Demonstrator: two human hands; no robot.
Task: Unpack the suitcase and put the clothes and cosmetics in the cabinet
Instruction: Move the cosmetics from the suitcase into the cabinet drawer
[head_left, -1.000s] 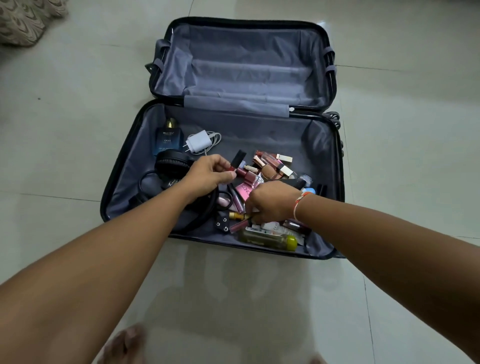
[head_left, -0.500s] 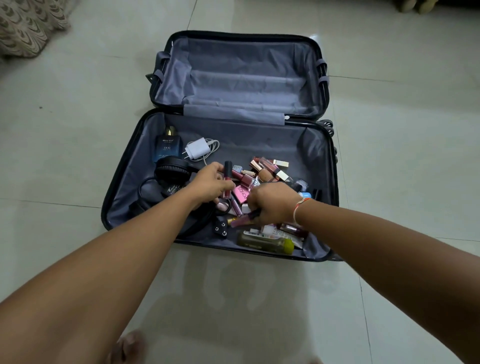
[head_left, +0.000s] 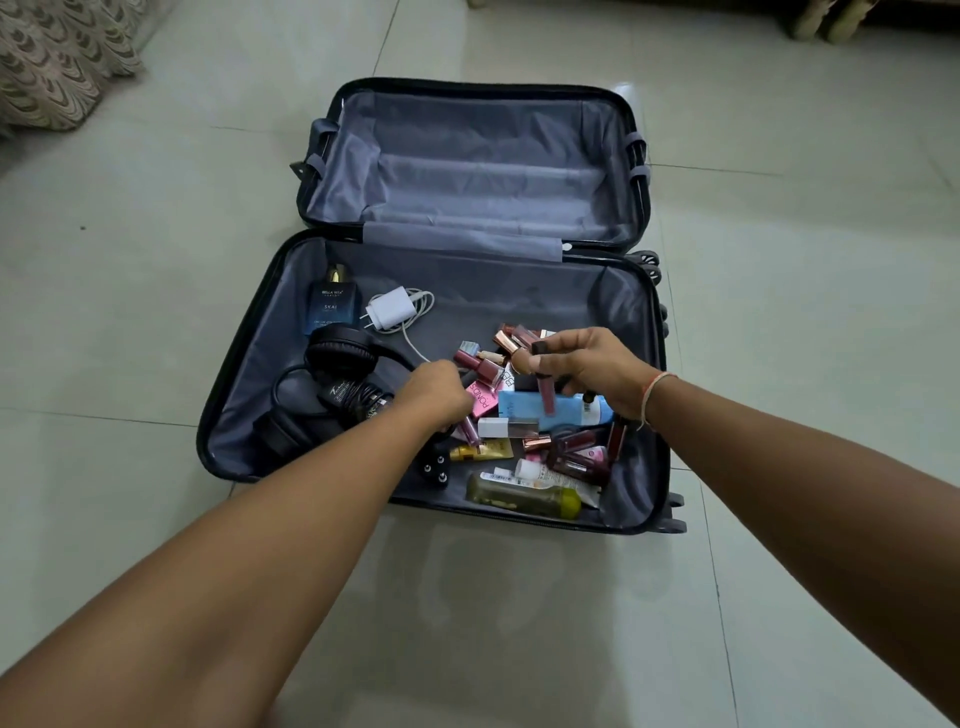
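Head view: right hand (head_left: 587, 366) lifted, its grip pinched on a lip gloss tube (head_left: 544, 387) hanging above the cosmetics pile (head_left: 540, 441) in the suitcase (head_left: 249, 364). Left hand (head_left: 434, 395), lower and leftward, has its grip closed on something dark; cannot tell what.

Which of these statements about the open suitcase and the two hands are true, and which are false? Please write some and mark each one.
1. The right hand holds a thin lip gloss tube above the cosmetics pile. True.
2. The far half of the suitcase is full of clothes. False: it shows only grey lining.
3. The white charger lies beside the blue perfume bottle. True.
4. The left hand rests on the floor outside the suitcase. False: it reaches into the near half, at the pile's edge.
5. The yellow-capped bottle stands upright. False: it lies on its side.
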